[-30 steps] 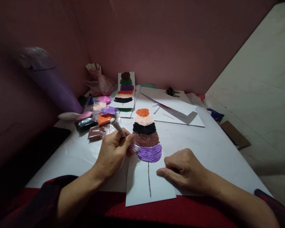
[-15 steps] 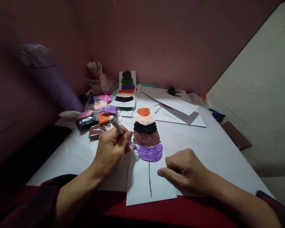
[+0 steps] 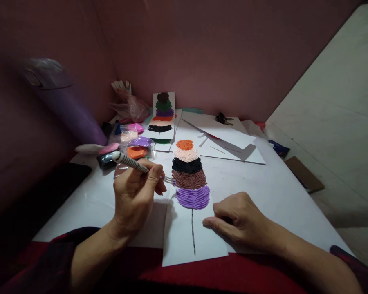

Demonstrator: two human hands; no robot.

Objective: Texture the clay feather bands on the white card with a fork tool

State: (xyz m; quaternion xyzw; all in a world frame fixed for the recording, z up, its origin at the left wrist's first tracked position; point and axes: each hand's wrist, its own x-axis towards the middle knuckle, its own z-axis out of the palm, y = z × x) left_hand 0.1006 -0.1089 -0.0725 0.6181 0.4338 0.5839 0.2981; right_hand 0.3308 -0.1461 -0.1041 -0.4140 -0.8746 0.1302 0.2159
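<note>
**Small fork (image 3: 131,162) by a stripy card (image 3: 178,241)**

The stripy card lies close by on the white table (image 3: 248,179), between two hands. The right hand (image 3: 237,216) is curled up like a loose fist, with its thumb on the card. The left hand (image 3: 136,190) grips the small fork by its patterned handle. The prongs are at the left edge of the brown stripe (image 3: 188,179), just above the purple stripe (image 3: 193,199); I can't tell if they touch. Farther back on the left are bright packets (image 3: 137,152). Behind them, a second picture (image 3: 163,111) stands up. Black keys (image 3: 222,118) lie to its right.
</note>
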